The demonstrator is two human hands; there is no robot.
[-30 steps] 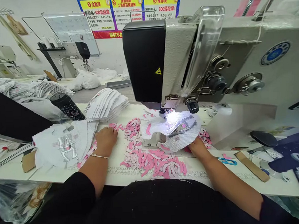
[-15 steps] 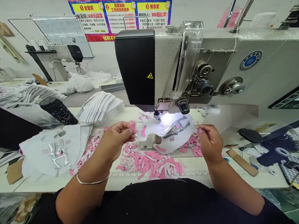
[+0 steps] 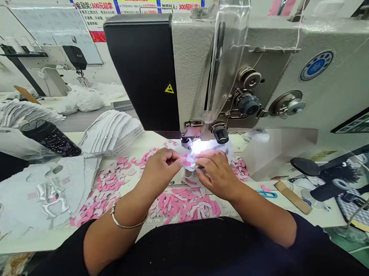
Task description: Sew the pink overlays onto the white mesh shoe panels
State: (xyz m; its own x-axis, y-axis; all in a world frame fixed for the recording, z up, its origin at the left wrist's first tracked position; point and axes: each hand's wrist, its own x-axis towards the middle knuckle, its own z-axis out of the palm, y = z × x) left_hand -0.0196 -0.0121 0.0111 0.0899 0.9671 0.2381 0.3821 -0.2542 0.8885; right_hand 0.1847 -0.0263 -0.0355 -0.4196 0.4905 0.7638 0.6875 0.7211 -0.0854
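Note:
Both hands meet under the head of the sewing machine (image 3: 199,71), just in front of the needle. My left hand (image 3: 161,166) is closed in a pinch on a small pink piece that rests against the white mesh shoe panel (image 3: 214,148). My right hand (image 3: 215,171) lies on that panel with its fingers curled and pressed down, covering most of it. Loose pink and white cut pieces (image 3: 184,202) are scattered on the table between my arms.
A stack of white panels (image 3: 110,131) and a dark bottle (image 3: 50,139) stand at the left rear. More panels with silver trim (image 3: 48,192) lie at the left. Blue snips (image 3: 268,194) and a cardboard strip (image 3: 292,196) lie at the right.
My left hand rose from the table with a pink piece and moved right to the needle. My right hand left the panel's edge, lifted, then came in onto the panel. The view moved closer.

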